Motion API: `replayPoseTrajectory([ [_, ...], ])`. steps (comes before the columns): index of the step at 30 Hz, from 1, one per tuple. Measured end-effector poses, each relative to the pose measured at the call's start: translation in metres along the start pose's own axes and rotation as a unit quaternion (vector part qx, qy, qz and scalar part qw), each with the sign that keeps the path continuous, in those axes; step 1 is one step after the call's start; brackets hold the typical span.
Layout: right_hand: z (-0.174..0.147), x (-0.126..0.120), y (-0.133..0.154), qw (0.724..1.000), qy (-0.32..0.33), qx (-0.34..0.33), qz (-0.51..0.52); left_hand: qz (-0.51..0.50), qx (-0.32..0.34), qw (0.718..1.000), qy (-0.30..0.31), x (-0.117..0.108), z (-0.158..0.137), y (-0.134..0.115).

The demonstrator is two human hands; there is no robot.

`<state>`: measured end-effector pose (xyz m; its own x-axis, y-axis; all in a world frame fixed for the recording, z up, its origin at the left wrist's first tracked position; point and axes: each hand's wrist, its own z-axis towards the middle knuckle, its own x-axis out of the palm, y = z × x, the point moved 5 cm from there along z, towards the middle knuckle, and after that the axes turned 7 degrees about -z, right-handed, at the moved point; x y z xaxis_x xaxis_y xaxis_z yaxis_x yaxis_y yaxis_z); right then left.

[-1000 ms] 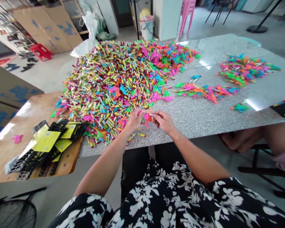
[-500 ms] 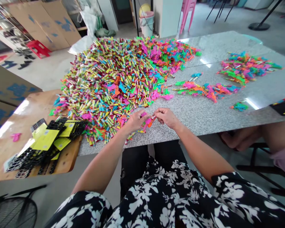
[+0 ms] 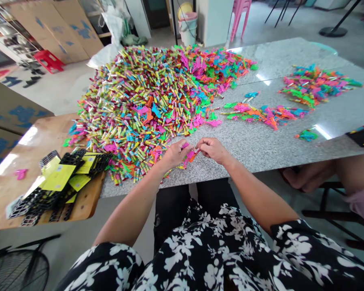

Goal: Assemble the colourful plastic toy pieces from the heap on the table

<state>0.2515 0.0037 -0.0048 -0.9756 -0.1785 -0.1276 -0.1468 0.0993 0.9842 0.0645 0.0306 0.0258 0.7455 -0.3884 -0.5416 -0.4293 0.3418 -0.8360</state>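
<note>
My left hand [image 3: 175, 155] is closed on a pink toy gun [image 3: 185, 145], its patterned part showing above the fingers. Close against it, my right hand [image 3: 214, 150] pinches a small thing at the gun's front end, mostly covered by the fingertips. Orange and pink toy pieces [image 3: 191, 157] show just below, between the hands. Beside my left hand spreads a big heap of small tubes [image 3: 133, 93] in yellow, red and blue, with plastic toy guns mixed in.
A row of toy guns [image 3: 269, 115] and a larger pile [image 3: 318, 85] lie right on the speckled stone table [image 3: 242, 141]. Black plastic grids with yellow cards [image 3: 58, 177] sit on a wooden board [image 3: 91, 198] at left. A person's bare leg [image 3: 318, 173] shows at right.
Both hands stay together at nearly the same spot, with only slight finger movement. The piles look unchanged, and the view has shifted very slightly.
</note>
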Motion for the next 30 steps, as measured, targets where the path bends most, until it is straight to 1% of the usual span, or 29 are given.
replayPoseTrajectory([
  [3, -0.001, 0.003, -0.001, 0.998, 0.022, 0.032, 0.041, 0.014, 0.002, 1.000, -0.002, 0.000, -0.001, -0.001],
  [8, -0.003, 0.005, 0.003, 0.998, 0.059, 0.037, 0.008, 0.030, 0.008, 0.999, 0.015, 0.005, -0.005, -0.001],
  [10, -0.004, 0.005, 0.002, 0.997, 0.059, 0.040, 0.010, 0.018, -0.001, 1.000, 0.015, 0.007, -0.006, 0.001],
  [13, -0.008, 0.010, -0.003, 0.995, 0.066, 0.047, 0.053, -0.002, -0.016, 1.000, 0.025, 0.013, -0.009, 0.003],
  [15, -0.010, 0.014, -0.008, 0.992, 0.083, 0.049, 0.077, -0.003, -0.028, 0.999, 0.036, 0.018, -0.010, 0.004],
  [18, -0.009, 0.012, -0.015, 0.991, 0.085, 0.065, 0.077, -0.008, -0.057, 0.997, 0.053, 0.023, -0.010, 0.006],
  [21, -0.005, -0.001, -0.019, 0.991, 0.062, 0.094, 0.073, -0.067, -0.090, 0.988, 0.110, 0.027, -0.011, 0.010],
  [23, -0.003, -0.013, -0.021, 0.990, 0.041, 0.108, 0.076, -0.136, -0.122, 0.972, 0.148, 0.028, -0.013, 0.017],
  [26, -0.001, -0.031, -0.024, 0.991, 0.000, 0.112, 0.079, -0.226, -0.178, 0.944, 0.162, 0.028, -0.018, 0.032],
  [28, 0.002, -0.043, -0.025, 0.990, -0.032, 0.105, 0.087, -0.241, -0.193, 0.936, 0.169, 0.028, -0.021, 0.040],
  [30, 0.007, -0.062, -0.027, 0.986, -0.088, 0.099, 0.100, -0.233, -0.194, 0.937, 0.176, 0.026, -0.024, 0.045],
])
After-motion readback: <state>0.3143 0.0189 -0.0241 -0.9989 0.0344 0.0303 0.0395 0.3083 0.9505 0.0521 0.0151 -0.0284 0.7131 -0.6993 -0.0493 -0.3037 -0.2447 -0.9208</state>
